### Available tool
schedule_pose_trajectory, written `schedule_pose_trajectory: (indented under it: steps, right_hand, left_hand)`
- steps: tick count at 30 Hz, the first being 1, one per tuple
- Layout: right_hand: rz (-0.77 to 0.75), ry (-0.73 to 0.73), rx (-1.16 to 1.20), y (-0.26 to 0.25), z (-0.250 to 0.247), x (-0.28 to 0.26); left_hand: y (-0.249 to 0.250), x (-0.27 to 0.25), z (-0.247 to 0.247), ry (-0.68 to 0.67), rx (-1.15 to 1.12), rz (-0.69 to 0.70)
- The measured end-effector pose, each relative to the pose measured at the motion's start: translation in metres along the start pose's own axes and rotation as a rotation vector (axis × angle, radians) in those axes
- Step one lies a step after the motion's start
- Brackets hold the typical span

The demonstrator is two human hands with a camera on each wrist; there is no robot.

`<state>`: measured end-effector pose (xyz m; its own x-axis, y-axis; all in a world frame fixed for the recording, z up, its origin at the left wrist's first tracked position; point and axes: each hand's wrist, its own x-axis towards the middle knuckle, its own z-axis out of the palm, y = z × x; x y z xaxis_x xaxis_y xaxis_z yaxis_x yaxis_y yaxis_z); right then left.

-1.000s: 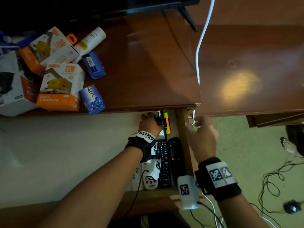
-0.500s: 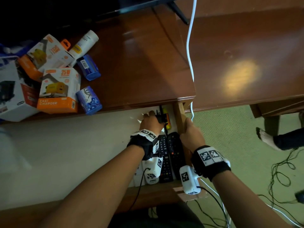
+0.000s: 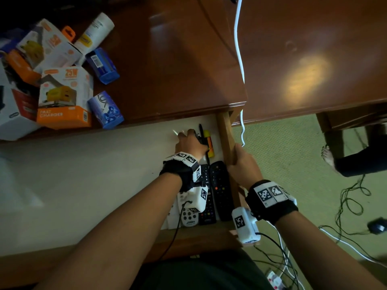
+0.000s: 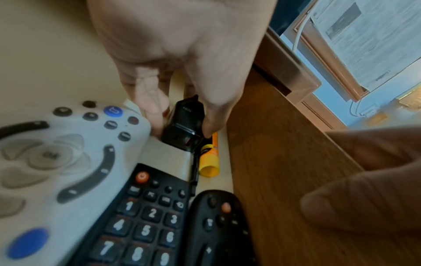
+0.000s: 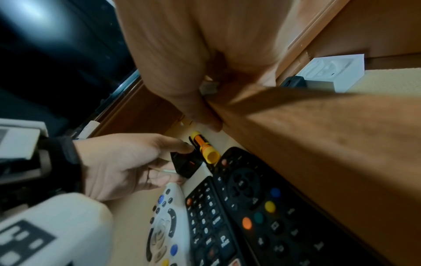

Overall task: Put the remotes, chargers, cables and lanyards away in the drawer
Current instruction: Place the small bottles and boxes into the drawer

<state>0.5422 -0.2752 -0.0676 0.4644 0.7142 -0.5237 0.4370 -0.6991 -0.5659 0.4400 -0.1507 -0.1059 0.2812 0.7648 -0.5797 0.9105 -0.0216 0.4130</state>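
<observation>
The black charger (image 4: pixel 184 124) sits at the far end of the open drawer (image 3: pixel 227 139), pinched between thumb and fingers of the left hand (image 3: pixel 191 143), just left of the orange marker (image 4: pixel 208 158) and beyond the black remotes (image 4: pixel 145 221). Its cable trails back toward the person. The right hand (image 3: pixel 243 168) grips the drawer's right wall; the white cable (image 3: pixel 238 49) crosses the worktop (image 3: pixel 167 70) above.

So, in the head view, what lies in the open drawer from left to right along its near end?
White remote with grey buttons → black remote with number keys → rounded black remote with an orange button → wooden right side wall of the drawer.
</observation>
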Motion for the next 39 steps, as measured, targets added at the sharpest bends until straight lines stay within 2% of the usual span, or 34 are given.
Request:
schedule_pose_trajectory:
  steps: [6, 10, 19, 39]
  right_hand:
    - [-0.025, 0.000, -0.032, 0.004, 0.000, 0.002]
    - [-0.027, 0.013, -0.030, 0.006, 0.002, 0.003]
    - [-0.013, 0.013, -0.011, 0.009, 0.004, 0.004]
    - [-0.004, 0.009, -0.002, 0.007, 0.003, 0.000]
  left_hand:
    - [0.013, 0.007, 0.005, -0.091, 0.012, 0.022]
    - [0.020, 0.009, 0.009, -0.101, 0.004, 0.022]
    - [0.016, 0.001, 0.011, -0.056, -0.052, -0.015]
    - [0.022, -0.013, 0.027, 0.038, -0.013, 0.059]
